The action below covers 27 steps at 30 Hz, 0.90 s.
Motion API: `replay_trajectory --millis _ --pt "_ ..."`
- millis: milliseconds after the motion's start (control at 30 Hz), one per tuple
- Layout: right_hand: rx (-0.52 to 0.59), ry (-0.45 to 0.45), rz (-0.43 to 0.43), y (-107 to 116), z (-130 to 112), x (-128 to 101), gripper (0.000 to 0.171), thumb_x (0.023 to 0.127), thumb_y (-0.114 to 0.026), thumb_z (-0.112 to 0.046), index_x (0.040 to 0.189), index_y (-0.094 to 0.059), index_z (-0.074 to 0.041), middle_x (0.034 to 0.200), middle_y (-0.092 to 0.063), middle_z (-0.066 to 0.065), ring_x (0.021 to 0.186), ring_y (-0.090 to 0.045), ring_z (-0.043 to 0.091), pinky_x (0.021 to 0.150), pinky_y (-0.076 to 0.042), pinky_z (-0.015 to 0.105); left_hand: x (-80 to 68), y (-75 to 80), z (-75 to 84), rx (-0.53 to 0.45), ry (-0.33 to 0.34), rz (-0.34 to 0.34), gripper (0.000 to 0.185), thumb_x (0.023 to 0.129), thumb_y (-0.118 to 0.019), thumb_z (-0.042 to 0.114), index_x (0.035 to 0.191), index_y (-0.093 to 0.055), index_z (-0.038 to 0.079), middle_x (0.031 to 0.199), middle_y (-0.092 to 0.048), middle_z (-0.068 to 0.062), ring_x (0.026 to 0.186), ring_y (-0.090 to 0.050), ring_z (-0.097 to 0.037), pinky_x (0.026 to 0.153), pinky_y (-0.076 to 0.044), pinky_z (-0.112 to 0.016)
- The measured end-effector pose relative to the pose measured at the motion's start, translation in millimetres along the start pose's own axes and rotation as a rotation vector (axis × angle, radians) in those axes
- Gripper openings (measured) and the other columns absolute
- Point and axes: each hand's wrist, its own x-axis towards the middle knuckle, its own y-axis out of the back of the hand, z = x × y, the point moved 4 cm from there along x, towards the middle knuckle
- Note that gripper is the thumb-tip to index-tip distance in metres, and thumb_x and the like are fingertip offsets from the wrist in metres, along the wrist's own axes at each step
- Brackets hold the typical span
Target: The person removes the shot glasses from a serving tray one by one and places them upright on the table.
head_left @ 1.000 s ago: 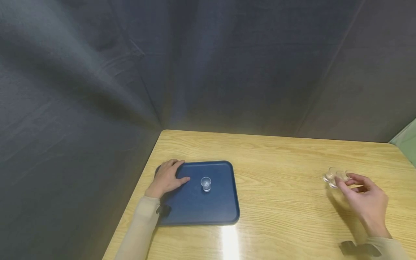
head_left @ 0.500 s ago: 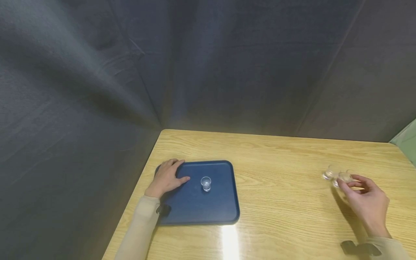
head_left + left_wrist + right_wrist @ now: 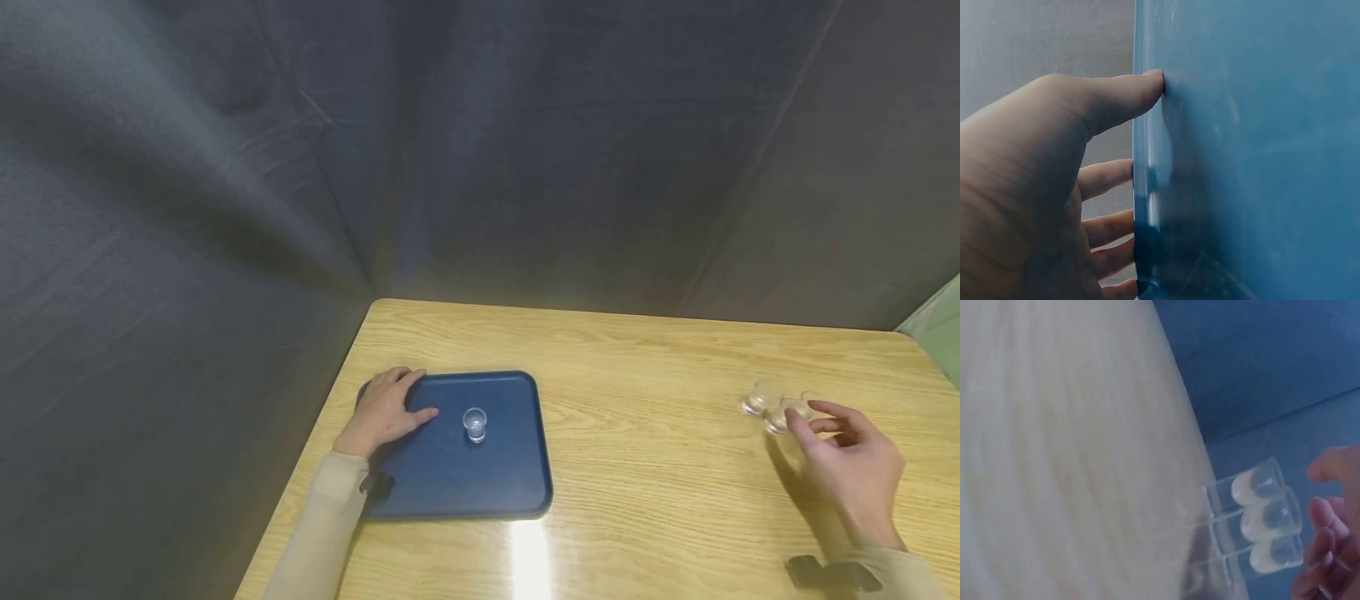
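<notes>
My left hand (image 3: 382, 417) lies at the far left corner of the blue tray (image 3: 510, 483), fingers extended. In the left wrist view its thumb overlaps the tray's rim (image 3: 1141, 37) while the other fingertips meet the outer side. A small clear shot glass (image 3: 475, 425) stands upright on the tray. On the right, my right hand (image 3: 855, 467) is beside a cluster of clear shot glasses (image 3: 777, 423). The right wrist view shows three glasses (image 3: 1272, 515) in a row. There my thumb and loosely bent fingers (image 3: 1322, 515) stand a little apart from them.
The wooden table (image 3: 637, 467) carries the tray on its left half and the glass cluster on its right. A dark curtain (image 3: 525, 167) hangs behind the table and along its left side.
My right hand has shifted slightly to the right. The glasses near it sit a little differently: the leftmost has moved slightly left. Left hand, tray and the glass on it stay put.
</notes>
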Motion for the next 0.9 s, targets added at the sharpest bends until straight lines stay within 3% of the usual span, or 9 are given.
replay_trajectory --millis 233,367,500,700,900 --pt "0.028 0.101 -0.003 -7 -19 -6 0.018 0.089 -0.085 -0.02 0.106 -0.081 -0.021 0.069 -0.066 -0.031 0.059 -0.057 -0.008 0.059 -0.043 0.007 0.3 0.3 -0.3 0.005 0.008 -0.003 0.08 0.095 -0.077 0.049 0.161 -0.048 0.013 0.162 -0.047 -0.021 0.153 -0.04 -0.045 0.125 -0.033 -0.066" --pt "0.008 0.163 -0.051 -13 -28 -10 0.016 0.091 -0.084 -0.021 0.107 -0.081 -0.019 0.072 -0.067 -0.032 0.065 -0.059 -0.009 0.063 -0.044 0.006 -0.4 -0.1 0.7 0.002 0.014 -0.008 0.079 0.095 -0.077 0.049 0.16 -0.049 0.013 0.162 -0.047 -0.021 0.153 -0.04 -0.046 0.125 -0.033 -0.067" --pt "-0.024 0.225 -0.133 -24 -35 -14 0.017 0.093 -0.083 -0.026 0.109 -0.08 -0.019 0.076 -0.067 -0.034 0.069 -0.06 -0.008 0.064 -0.045 0.008 -0.4 0.0 1.0 -0.001 0.018 -0.008 0.079 0.095 -0.077 0.048 0.16 -0.049 0.013 0.162 -0.047 -0.021 0.153 -0.039 -0.045 0.125 -0.033 -0.067" --pt "-0.13 0.418 -0.315 -54 -49 -28 0.027 0.096 -0.081 -0.025 0.116 -0.077 -0.007 0.084 -0.065 -0.032 0.071 -0.061 -0.006 0.06 -0.048 0.014 0.4 -0.8 -0.3 0.007 0.024 -0.003 0.079 0.095 -0.077 0.048 0.16 -0.049 0.013 0.162 -0.047 -0.021 0.153 -0.039 -0.046 0.125 -0.033 -0.067" --pt "-0.128 0.516 -0.422 -87 -62 -48 0.024 0.094 -0.082 -0.019 0.114 -0.077 -0.005 0.086 -0.071 -0.015 0.069 -0.063 -0.004 0.053 -0.051 0.02 1.8 -3.9 -1.6 0.008 0.017 -0.007 0.078 0.095 -0.076 0.048 0.16 -0.049 0.014 0.162 -0.047 -0.02 0.153 -0.04 -0.046 0.125 -0.034 -0.067"
